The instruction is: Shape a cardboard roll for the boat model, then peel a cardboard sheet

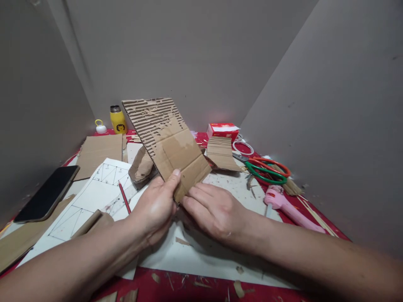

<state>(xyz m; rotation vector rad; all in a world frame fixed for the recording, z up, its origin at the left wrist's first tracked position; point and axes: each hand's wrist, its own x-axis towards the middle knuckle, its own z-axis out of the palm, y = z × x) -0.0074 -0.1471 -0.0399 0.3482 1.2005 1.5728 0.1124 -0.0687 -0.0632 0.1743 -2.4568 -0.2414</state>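
Observation:
A cardboard piece (pixel 179 147) is held up, tilted, over the table; its upper part shows bare corrugated ridges and the lower part smooth brown paper. My left hand (pixel 160 205) grips its lower left edge, thumb lying on the front face and the other fingers behind. At the bottom corner, my right hand (pixel 217 209) has its fingers curled against the cardboard, fingertips partly hidden. Behind my left hand sits a curved cardboard form (pixel 141 165). A red pencil (pixel 124 197) rests on a white sheet with drawn truss lines (pixel 82 209), left of my left hand.
Scissors with green and orange handles (pixel 267 170) and a pink glue gun (pixel 292 212) lie right. A black phone (pixel 47 195) and flat cardboard (pixel 99 153) are left. A yellow bottle (pixel 118 121) and red box (pixel 223 131) stand behind. Scraps litter the red cloth (pixel 189 289).

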